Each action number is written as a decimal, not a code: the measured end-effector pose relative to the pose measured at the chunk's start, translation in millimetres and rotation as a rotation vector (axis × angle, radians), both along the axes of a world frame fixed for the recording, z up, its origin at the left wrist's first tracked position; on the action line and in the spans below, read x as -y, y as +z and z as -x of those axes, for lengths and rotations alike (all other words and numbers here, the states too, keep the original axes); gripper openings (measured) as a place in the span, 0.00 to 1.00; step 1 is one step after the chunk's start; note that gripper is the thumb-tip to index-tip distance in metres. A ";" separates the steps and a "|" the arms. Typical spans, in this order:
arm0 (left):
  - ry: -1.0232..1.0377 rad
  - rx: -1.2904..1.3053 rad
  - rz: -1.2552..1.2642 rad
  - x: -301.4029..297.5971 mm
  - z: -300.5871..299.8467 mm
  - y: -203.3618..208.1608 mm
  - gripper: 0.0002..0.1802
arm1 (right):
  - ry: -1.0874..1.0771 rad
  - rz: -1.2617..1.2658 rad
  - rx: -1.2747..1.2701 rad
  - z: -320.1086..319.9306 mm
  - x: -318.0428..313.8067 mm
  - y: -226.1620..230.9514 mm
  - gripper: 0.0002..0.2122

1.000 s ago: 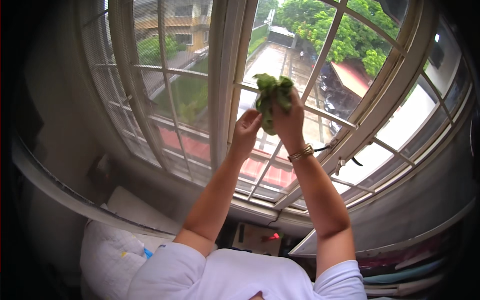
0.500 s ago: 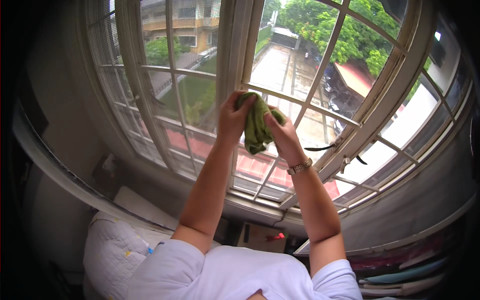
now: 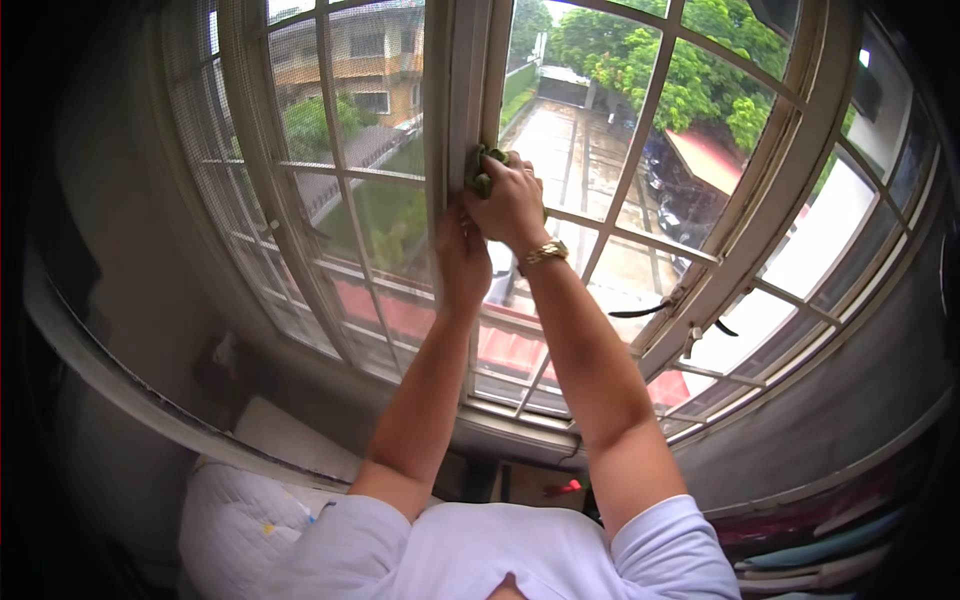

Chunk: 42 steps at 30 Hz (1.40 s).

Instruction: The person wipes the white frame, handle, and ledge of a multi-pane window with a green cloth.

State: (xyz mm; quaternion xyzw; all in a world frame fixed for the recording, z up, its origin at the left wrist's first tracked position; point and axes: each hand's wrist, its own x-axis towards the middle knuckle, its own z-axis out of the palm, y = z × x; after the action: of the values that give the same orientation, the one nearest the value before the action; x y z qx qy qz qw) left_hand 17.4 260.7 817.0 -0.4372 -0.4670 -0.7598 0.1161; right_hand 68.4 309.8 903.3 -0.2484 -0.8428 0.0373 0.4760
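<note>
A crumpled green cloth (image 3: 483,172) is bunched under my right hand (image 3: 512,200), which presses it to the upright window post (image 3: 463,110) between the screened panes and the clear ones. The fingers of that hand are curled over the cloth, and its wrist bears a gold-coloured watch. Just below and to the left, my left hand (image 3: 464,262) rests against the same post with its fingers pointing up. No cloth shows in the left hand, though its fingertips are partly hidden by the post and the right hand.
On the right, a hinged window frame (image 3: 745,210) carries a dark handle (image 3: 642,311) and a metal latch (image 3: 692,342). White quilted bedding (image 3: 240,520) lies at lower left. Folded fabrics (image 3: 820,550) are stacked at lower right. A small red object (image 3: 570,487) sits below the sill.
Both hands held the cloth before the window; now the right hand has moved up and left with it onto the post. The left hand has let go and dropped slightly lower.
</note>
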 end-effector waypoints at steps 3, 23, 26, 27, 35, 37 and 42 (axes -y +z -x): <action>-0.035 -0.070 0.084 -4.5 8.0 -9.4 0.16 | 0.118 0.079 0.134 -6.2 -5.2 6.1 0.16; -0.123 0.019 -0.061 11.7 8.8 -15.1 0.22 | -0.006 -0.022 0.126 -1.4 -4.6 -10.7 0.12; -0.047 -0.010 -0.014 11.8 7.2 -12.7 0.22 | 0.028 -0.120 0.213 -9.7 -10.4 -1.9 0.11; -0.055 -0.009 -0.012 12.7 3.9 -11.7 0.22 | 0.070 -0.173 0.232 -12.2 -12.4 0.6 0.10; -0.211 0.056 0.021 15.1 12.8 -15.3 0.21 | 0.127 -0.210 -0.047 -9.7 -16.5 -10.8 0.09; -0.221 0.057 0.025 11.1 7.0 -12.4 0.21 | 0.098 -0.209 0.003 -12.3 -19.0 -10.1 0.10; -0.225 0.071 0.040 11.8 2.8 -0.5 0.20 | 0.073 -0.266 0.279 -23.6 -11.9 4.6 0.07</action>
State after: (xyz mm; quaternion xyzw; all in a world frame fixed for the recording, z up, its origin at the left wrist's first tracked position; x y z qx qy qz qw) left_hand 14.6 248.9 816.5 -0.4619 -0.4340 -0.7735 0.0046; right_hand 92.0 321.7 907.9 -0.1554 -0.9065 -0.0922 0.3815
